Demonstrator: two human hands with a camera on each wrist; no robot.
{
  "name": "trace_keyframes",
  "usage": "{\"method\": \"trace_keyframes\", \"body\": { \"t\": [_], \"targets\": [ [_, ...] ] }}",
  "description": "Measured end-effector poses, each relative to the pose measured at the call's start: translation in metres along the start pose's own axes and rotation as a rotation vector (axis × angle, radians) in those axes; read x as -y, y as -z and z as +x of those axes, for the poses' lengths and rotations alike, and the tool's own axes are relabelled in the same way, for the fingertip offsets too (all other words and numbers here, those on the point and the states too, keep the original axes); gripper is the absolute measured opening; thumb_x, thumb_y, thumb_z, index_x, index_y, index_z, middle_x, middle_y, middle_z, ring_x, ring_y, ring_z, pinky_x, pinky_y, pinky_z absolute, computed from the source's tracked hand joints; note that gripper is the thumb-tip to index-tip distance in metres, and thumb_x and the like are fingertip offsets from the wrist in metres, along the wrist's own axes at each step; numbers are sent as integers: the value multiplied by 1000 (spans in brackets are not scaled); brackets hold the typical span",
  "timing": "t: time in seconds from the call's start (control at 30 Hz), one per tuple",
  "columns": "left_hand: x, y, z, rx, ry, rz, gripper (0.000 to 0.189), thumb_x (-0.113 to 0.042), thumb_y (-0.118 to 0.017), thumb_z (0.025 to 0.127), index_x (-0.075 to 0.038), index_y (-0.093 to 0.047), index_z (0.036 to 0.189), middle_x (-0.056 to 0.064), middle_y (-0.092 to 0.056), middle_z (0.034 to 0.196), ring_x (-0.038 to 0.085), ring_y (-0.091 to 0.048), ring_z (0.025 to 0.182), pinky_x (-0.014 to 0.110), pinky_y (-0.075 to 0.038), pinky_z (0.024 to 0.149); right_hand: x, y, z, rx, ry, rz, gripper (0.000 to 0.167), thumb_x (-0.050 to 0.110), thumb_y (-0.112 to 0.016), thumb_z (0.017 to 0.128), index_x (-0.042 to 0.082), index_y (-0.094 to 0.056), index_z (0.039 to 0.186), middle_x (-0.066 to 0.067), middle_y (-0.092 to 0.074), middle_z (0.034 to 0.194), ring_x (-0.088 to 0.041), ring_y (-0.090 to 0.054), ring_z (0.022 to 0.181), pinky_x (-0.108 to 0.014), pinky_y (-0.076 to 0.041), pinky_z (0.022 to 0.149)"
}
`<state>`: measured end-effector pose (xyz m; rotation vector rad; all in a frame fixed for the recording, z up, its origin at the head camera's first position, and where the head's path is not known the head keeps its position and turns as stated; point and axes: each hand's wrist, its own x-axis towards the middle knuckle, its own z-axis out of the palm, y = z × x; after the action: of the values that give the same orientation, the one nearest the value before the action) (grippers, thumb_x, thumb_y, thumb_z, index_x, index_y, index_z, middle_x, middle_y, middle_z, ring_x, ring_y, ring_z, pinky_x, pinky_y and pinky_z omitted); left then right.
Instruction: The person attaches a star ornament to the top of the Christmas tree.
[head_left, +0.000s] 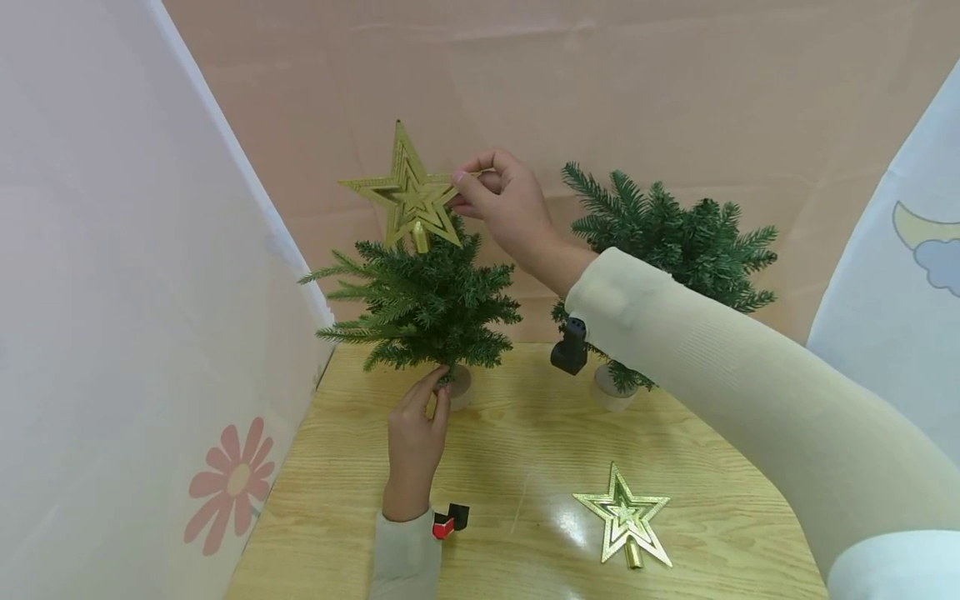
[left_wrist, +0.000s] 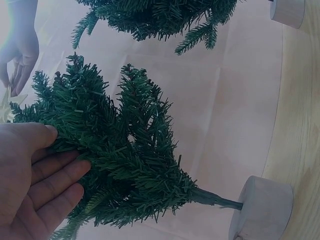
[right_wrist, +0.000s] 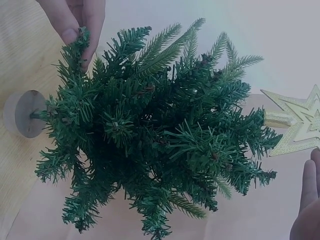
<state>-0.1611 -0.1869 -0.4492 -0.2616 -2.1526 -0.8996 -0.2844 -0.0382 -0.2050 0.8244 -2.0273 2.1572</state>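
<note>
Nearest me, a loose star lies flat on the counter, well inside the right edge. Further in, the left hand has its grip pinched on a low branch tip of the left tree. The right hand pinches one point of the gold star at the treetop; whether it's seated, I cannot tell. Open wood separates that tree's base from the right tree, and a cloth backdrop rises behind.

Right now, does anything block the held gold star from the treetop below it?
Nothing visible. The right hand holds the star, its socket beside the top sprigs of the tree; contact is unclear.
</note>
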Motion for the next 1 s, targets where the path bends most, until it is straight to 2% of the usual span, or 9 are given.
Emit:
{"method": "trace_keyframes", "body": {
  "t": [0.3, 0.4, 0.63, 0.87, 1.0],
  "targets": [
    [-3, 0, -1, -1, 6, -4, 27, -6, -67, 93, -5, -69, 119, 12, -70, 110, 24, -70, 91, 35, -61, 67, 1, 1, -2, 5, 23, 27, 11, 12, -59, 99, 3, -54, 105, -18, -66, 107, -37, -64, 102, -32, -55, 90],
    [-3, 0, -1, -3, 1, -7, 26, -7, -67, 93, -4, -69, 119, 13, -70, 110, 25, -70, 93, 36, -61, 68, 2, 3, -3, 8, 25, 31, 12, 13, -59, 99, 4, -54, 105, -18, -66, 107, -36, -65, 102, -32, -55, 91],
    [-1, -2, -1, -4, -19, -2, 27, -7, -67, 93, -3, -69, 119, 13, -70, 110, 24, -70, 90, 36, -61, 71, 2, 10, -6, 13, 29, 75, 12, 12, -61, 98, 3, -54, 103, -17, -66, 107, -33, -65, 101, -40, -52, 95],
    [-2, 1, 0, 7, -9, -2, 29, -9, -68, 92, -3, -68, 120, 13, -70, 107, 25, -69, 88, 37, -60, 70, 4, 18, -7, 16, 14, 40, 14, 13, -60, 98, 3, -54, 107, -20, -66, 109, -28, -66, 101, -34, -53, 93],
    [-3, 2, -1, 11, 0, -6, 32, -10, -71, 90, -4, -67, 122, 12, -70, 106, 25, -69, 90, 37, -60, 71, 8, 27, -14, 24, -30, 6, 21, 18, -61, 98, 4, -53, 112, -20, -64, 116, -26, -65, 105, -32, -52, 94]
  ]
}}
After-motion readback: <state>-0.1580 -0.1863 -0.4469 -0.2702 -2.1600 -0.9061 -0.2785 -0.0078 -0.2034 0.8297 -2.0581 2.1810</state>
